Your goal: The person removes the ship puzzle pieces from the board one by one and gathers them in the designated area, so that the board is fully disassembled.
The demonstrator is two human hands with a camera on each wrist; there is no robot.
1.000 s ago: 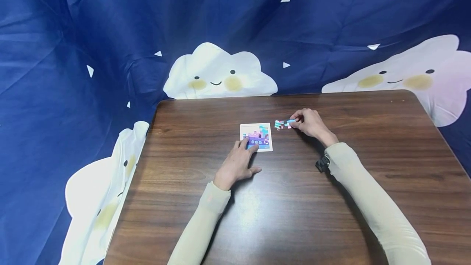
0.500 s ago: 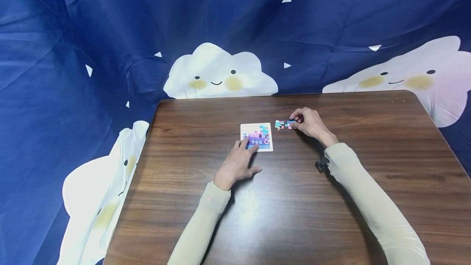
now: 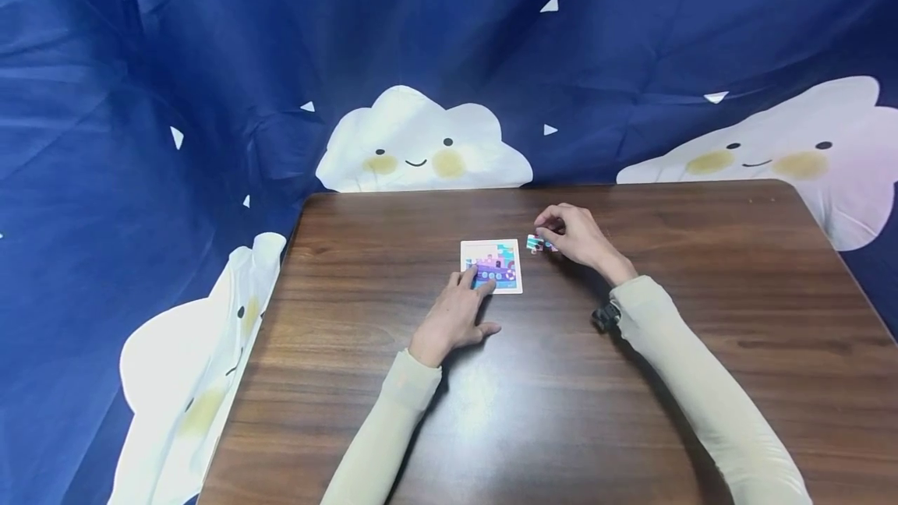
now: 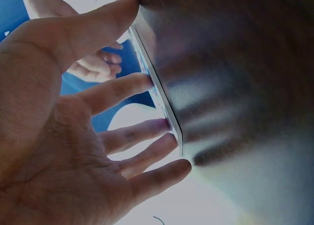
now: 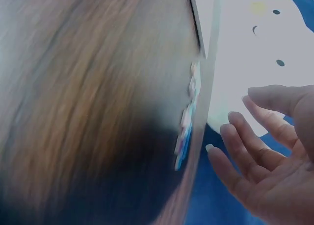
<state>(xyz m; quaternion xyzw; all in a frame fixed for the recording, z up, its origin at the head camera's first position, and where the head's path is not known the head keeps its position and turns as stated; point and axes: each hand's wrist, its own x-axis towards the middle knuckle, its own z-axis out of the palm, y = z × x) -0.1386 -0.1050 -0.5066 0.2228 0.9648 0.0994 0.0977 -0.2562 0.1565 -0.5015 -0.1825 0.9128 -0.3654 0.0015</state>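
Observation:
A small white-framed jigsaw puzzle (image 3: 479,248) with a pink and purple ship picture lies flat on the table. My left hand (image 3: 456,316) rests fingertips on its lower left part, fingers spread and fairly straight; in the left wrist view the fingers touch the tray's edge (image 4: 169,114). To the right of the tray lie loose jigsaw pieces (image 3: 533,243), coloured blue, white and pink. Over them hovers my right hand (image 3: 578,240), partly hiding them. The right wrist view shows its fingers loosely bent with nothing between them, apart from the pieces (image 5: 184,132).
The brown wooden table (image 3: 547,411) has its far edge not far behind the puzzle. Behind it hangs a blue curtain (image 3: 589,61) with white clouds. A black device (image 3: 606,318) sits at the right wrist.
My right hand has shifted left from the right-hand loose piece and now hangs over the pieces, its fingers off them. The left hand stays on the puzzle. The head view has tilted slightly.

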